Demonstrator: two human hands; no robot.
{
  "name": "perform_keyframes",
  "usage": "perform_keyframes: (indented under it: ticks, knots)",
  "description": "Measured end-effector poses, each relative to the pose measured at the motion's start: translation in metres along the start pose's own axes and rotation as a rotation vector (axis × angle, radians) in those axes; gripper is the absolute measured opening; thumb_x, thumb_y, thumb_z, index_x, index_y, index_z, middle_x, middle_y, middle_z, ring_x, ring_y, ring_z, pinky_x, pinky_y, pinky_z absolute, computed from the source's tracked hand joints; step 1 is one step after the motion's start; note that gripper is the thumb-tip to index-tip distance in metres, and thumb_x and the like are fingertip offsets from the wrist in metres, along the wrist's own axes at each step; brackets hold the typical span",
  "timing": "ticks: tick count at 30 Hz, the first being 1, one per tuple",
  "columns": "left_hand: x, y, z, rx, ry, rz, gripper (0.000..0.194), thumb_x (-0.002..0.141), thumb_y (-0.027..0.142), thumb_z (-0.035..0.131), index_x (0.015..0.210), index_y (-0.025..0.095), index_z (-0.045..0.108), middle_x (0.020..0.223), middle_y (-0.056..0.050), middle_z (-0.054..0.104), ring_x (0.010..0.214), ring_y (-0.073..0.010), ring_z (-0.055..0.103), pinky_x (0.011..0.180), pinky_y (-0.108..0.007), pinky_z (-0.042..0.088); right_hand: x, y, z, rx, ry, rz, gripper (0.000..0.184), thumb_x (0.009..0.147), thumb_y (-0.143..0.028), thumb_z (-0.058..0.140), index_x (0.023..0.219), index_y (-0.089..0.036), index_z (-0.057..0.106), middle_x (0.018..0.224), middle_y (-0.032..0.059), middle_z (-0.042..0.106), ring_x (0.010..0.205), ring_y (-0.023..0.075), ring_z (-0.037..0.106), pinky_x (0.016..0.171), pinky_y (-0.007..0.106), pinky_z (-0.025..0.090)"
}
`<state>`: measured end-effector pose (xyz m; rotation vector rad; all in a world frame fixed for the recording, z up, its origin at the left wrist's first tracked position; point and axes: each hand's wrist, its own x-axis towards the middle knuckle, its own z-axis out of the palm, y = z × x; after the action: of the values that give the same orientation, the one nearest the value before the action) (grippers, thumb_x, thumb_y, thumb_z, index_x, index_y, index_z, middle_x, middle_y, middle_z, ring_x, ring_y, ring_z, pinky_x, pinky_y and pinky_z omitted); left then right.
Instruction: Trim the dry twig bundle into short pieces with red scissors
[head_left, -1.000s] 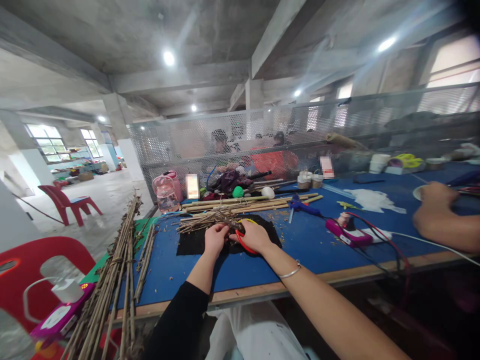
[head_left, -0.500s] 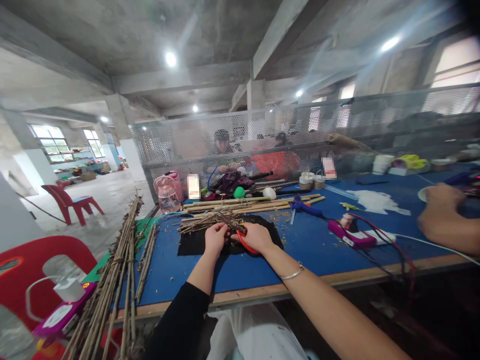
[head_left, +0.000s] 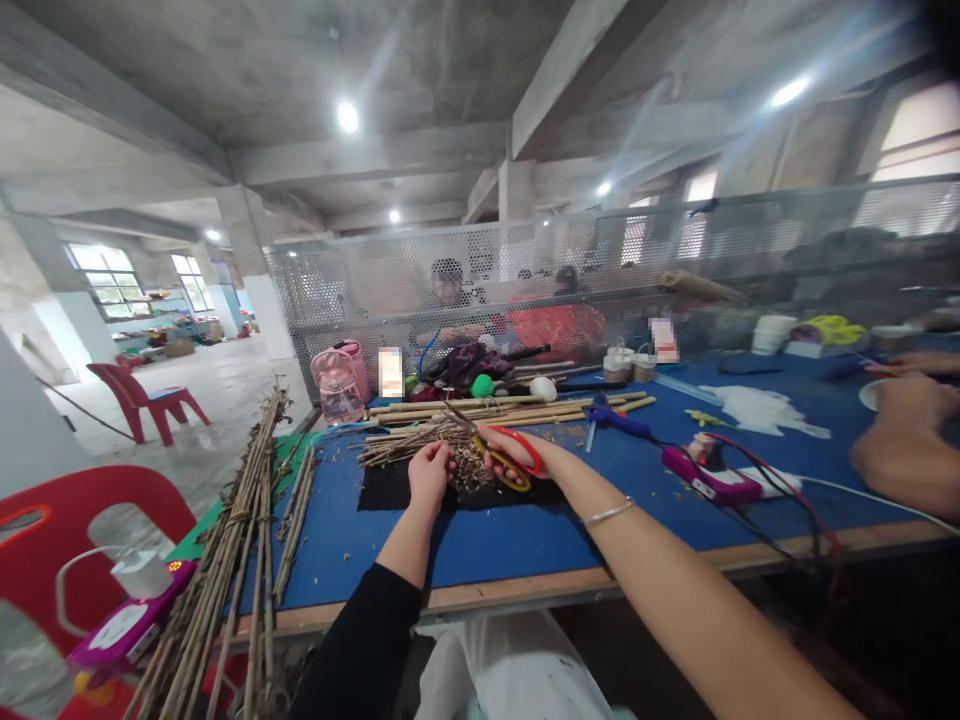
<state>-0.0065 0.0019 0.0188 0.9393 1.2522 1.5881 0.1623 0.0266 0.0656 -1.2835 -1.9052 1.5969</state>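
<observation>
My right hand (head_left: 501, 443) holds a pair of scissors (head_left: 535, 456) with red and yellow handles, the blades pointing away to the upper left. Beside it my left hand (head_left: 430, 472) is closed in a pinch; whatever lies between its fingertips is too small to make out. Both hands are over a black cloth (head_left: 382, 494) strewn with small cut bits of twig (head_left: 469, 470). A loose heap of thin dry twigs (head_left: 390, 447) lies just beyond my left hand.
Long stalks (head_left: 232, 530) lean over the table's left edge, near a red chair (head_left: 150, 490). Behind the twigs lie bamboo sticks (head_left: 517, 412) and a blue glue gun (head_left: 619, 418). A purple power strip (head_left: 709, 477) with cables is on the right, near another person's arm (head_left: 904, 440).
My right hand has turned and lifted the scissors, so blades and both handles now show. The dark twig piece between my hands is gone from view. My left hand has hardly moved.
</observation>
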Motion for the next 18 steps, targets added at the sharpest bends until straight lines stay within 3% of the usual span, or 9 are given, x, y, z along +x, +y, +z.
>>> perform_keyframes:
  ticks: [2, 4, 7, 10, 13, 16, 18]
  knots:
    - [-0.001, 0.000, 0.001, -0.010, -0.023, -0.017, 0.025, 0.072, 0.031, 0.059, 0.088, 0.012, 0.059, 0.074, -0.005, 0.062, 0.048, -0.0059, 0.051, 0.038, -0.015, 0.034, -0.003, -0.002, -0.004, 0.212, -0.235, 0.030, 0.071, 0.068, -0.080, 0.017, 0.066, -0.016, 0.047, 0.054, -0.0002, 0.048, 0.037, 0.0063, 0.037, 0.031, 0.017, 0.029]
    - [-0.001, 0.001, 0.001, -0.007, -0.053, -0.037, 0.025, 0.072, 0.031, 0.058, 0.088, 0.012, 0.058, 0.075, -0.005, 0.062, 0.048, -0.0058, 0.051, 0.038, -0.015, 0.033, -0.007, -0.002, -0.002, 0.396, -0.392, -0.049, 0.075, 0.067, -0.080, 0.006, 0.068, -0.016, 0.045, 0.060, 0.0018, 0.051, 0.041, 0.0074, 0.041, 0.031, 0.017, 0.030]
    - [-0.002, 0.001, 0.001, -0.006, -0.084, -0.028, 0.024, 0.072, 0.032, 0.058, 0.086, 0.013, 0.057, 0.075, -0.004, 0.061, 0.049, -0.0059, 0.051, 0.039, -0.015, 0.034, -0.012, -0.003, 0.004, 0.418, -0.395, -0.098, 0.080, 0.066, -0.078, -0.005, 0.071, -0.016, 0.045, 0.064, 0.0054, 0.055, 0.048, 0.0109, 0.047, 0.035, 0.020, 0.037]
    - [-0.002, 0.001, 0.001, -0.017, -0.083, -0.007, 0.026, 0.071, 0.034, 0.059, 0.085, 0.013, 0.056, 0.073, -0.003, 0.060, 0.049, -0.0059, 0.051, 0.039, -0.015, 0.034, -0.012, -0.004, 0.008, 0.187, -0.178, -0.094, 0.082, 0.069, -0.075, -0.005, 0.077, -0.015, 0.050, 0.070, 0.0088, 0.060, 0.062, 0.0147, 0.055, 0.049, 0.023, 0.045]
    - [-0.002, 0.001, 0.001, -0.022, -0.091, 0.005, 0.031, 0.069, 0.037, 0.061, 0.088, 0.013, 0.056, 0.075, -0.003, 0.061, 0.049, -0.0060, 0.051, 0.039, -0.016, 0.034, -0.005, 0.000, 0.009, -0.106, 0.169, -0.198, 0.076, 0.075, -0.072, 0.005, 0.081, -0.015, 0.055, 0.078, 0.0082, 0.063, 0.069, 0.0159, 0.057, 0.056, 0.024, 0.045]
    - [-0.003, 0.001, 0.002, -0.028, -0.110, 0.004, 0.035, 0.067, 0.040, 0.063, 0.090, 0.014, 0.058, 0.077, -0.004, 0.062, 0.051, -0.0067, 0.051, 0.039, -0.016, 0.033, 0.004, 0.014, 0.013, -0.453, 0.572, -0.283, 0.058, 0.073, -0.069, 0.034, 0.083, -0.017, 0.056, 0.083, 0.0060, 0.062, 0.074, 0.0179, 0.056, 0.064, 0.026, 0.043]
    - [-0.003, 0.001, 0.003, -0.035, -0.114, 0.001, 0.036, 0.067, 0.040, 0.063, 0.090, 0.013, 0.058, 0.077, -0.004, 0.063, 0.052, -0.0071, 0.052, 0.039, -0.016, 0.034, 0.006, 0.025, 0.018, -0.655, 0.708, -0.266, 0.054, 0.065, -0.067, 0.050, 0.087, -0.018, 0.056, 0.088, 0.0062, 0.061, 0.080, 0.0199, 0.055, 0.069, 0.028, 0.041]
